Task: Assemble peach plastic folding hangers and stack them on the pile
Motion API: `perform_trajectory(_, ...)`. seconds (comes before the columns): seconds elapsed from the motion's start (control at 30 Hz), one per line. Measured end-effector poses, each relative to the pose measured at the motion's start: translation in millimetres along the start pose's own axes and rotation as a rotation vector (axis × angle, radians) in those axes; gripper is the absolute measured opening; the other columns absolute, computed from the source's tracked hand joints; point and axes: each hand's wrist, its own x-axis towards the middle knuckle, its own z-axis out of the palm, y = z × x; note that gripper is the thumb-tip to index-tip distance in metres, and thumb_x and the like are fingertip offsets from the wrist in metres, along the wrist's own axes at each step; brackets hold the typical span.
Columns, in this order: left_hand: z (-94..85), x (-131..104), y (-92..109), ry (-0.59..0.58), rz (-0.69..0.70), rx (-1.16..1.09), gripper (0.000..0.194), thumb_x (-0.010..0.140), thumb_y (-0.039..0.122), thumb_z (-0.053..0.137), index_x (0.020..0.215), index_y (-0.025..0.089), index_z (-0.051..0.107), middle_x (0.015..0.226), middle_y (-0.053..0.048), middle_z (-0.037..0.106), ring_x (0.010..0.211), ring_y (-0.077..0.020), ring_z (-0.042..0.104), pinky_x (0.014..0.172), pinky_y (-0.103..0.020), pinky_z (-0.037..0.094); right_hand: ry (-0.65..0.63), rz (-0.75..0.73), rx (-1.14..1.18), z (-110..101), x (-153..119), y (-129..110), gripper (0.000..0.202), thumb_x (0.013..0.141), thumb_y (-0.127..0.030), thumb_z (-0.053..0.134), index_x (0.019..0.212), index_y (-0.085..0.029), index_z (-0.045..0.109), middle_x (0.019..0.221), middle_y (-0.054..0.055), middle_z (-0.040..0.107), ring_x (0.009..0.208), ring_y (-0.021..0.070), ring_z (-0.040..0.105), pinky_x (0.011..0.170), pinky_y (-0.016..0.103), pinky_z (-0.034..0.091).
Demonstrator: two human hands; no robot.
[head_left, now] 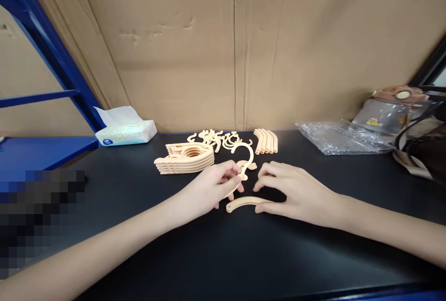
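Observation:
My left hand (223, 181) is closed around a beige plastic hanger hook (249, 154), thumb and fingers pinching its base. The hook's curve stands up above the fingers; the lower portion of what I hold is partly hidden by them. Just in front lies a curved beige hanger arm (245, 201) on the black table. My right hand (282, 189) hovers around that arm's right end, thumb overlapping it and fingers curled but apart from the thumb. Whether the thumb presses on the arm I cannot tell. Behind the hook, another small beige piece (251, 166) rests on the table.
A stack of beige hanger parts (186, 164) sits left of my hands. Loose hooks (209, 137) and a row of curved arms (266, 140) lie behind. Farther out are a tissue pack (127, 131), a clear plastic bag (337, 136), a bottle (383, 113) and a cardboard wall (174, 59).

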Motion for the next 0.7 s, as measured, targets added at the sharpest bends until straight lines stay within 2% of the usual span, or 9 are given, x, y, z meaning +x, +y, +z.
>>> perform_trajectory(0.07, 0.8, 1.5, -2.2, -0.01, -0.004, -0.067, 0.024, 0.091, 0.041, 0.046, 0.099, 0.019, 0.05, 0.086, -0.001, 0.06, 0.066, -0.0119, 0.056, 0.041, -0.015, 0.04, -0.017, -0.066, -0.063, 0.3, -0.6, 0.1, 0.02, 0.095, -0.036, 0.048, 0.094, -0.021, 0.062, 0.092, 0.003, 0.059, 0.085, 0.0172, 0.054, 0.076, 0.032, 0.041)
perform_trajectory(0.13, 1.2, 2.3, -2.8, -0.009, 0.002, -0.126, 0.025, 0.09, 0.039, 0.047, 0.103, 0.018, 0.05, 0.084, -0.002, 0.058, 0.066, -0.0117, 0.054, 0.043, -0.016, 0.043, -0.018, -0.083, -0.081, 0.5, -0.7, 1.7, 0.026, 0.099, -0.03, 0.037, 0.094, -0.02, 0.06, 0.089, 0.003, 0.059, 0.08, 0.0166, 0.053, 0.076, 0.033, 0.041)
perform_trajectory(0.27, 0.8, 1.3, 2.2, -0.008, -0.015, -0.249, 0.026, 0.09, 0.037, 0.047, 0.107, 0.019, 0.052, 0.079, 0.0, 0.053, 0.065, -0.0114, 0.053, 0.05, -0.021, 0.051, 0.007, -0.089, -0.04, 0.6, -1.5, 6.2, 0.026, 0.1, -0.022, 0.029, 0.097, -0.019, 0.054, 0.091, 0.003, 0.059, 0.079, 0.0164, 0.052, 0.074, 0.032, 0.041)
perform_trajectory(0.37, 0.3, -0.7, 8.8, 0.028, -0.033, -0.278, 0.027, 0.092, 0.039, 0.045, 0.101, 0.017, 0.057, 0.069, 0.002, 0.046, 0.061, -0.0106, 0.05, 0.051, -0.021, 0.052, 0.016, -0.065, -0.001, 2.0, -2.9, 8.2, 0.025, 0.098, -0.016, 0.025, 0.096, -0.019, 0.05, 0.085, 0.003, 0.058, 0.072, 0.0152, 0.053, 0.067, 0.028, 0.041)
perform_trajectory(0.47, -0.5, -3.0, 12.1, 0.046, -0.023, -0.3, 0.032, 0.093, 0.042, 0.045, 0.097, 0.014, 0.061, 0.065, 0.002, 0.046, 0.057, -0.0091, 0.049, 0.053, -0.021, 0.053, 0.005, 0.021, 0.039, 3.4, -3.4, 7.5, 0.021, 0.1, -0.027, 0.028, 0.098, -0.02, 0.048, 0.073, -0.001, 0.057, 0.057, 0.0128, 0.05, 0.056, 0.025, 0.037)
perform_trajectory(0.57, -1.4, -4.6, 9.7, 0.046, -0.053, -0.334, 0.036, 0.093, 0.045, 0.045, 0.103, 0.015, 0.063, 0.061, 0.003, 0.05, 0.052, -0.0082, 0.052, 0.055, -0.021, 0.052, 0.002, 0.05, 0.036, 4.0, -2.3, 6.4, 0.025, 0.098, -0.039, 0.037, 0.09, -0.021, 0.053, 0.066, -0.003, 0.057, 0.052, 0.0114, 0.05, 0.053, 0.023, 0.033)
perform_trajectory(0.7, -1.5, -5.2, 4.4, 0.028, -0.105, -0.377, 0.041, 0.091, 0.05, 0.048, 0.115, 0.02, 0.062, 0.059, 0.002, 0.053, 0.052, -0.0095, 0.054, 0.05, -0.02, 0.051, 0.053, 0.029, -0.007, 4.3, -0.6, 7.8, 0.031, 0.098, -0.039, 0.04, 0.081, -0.02, 0.058, 0.064, -0.002, 0.058, 0.053, 0.011, 0.051, 0.052, 0.023, 0.031)
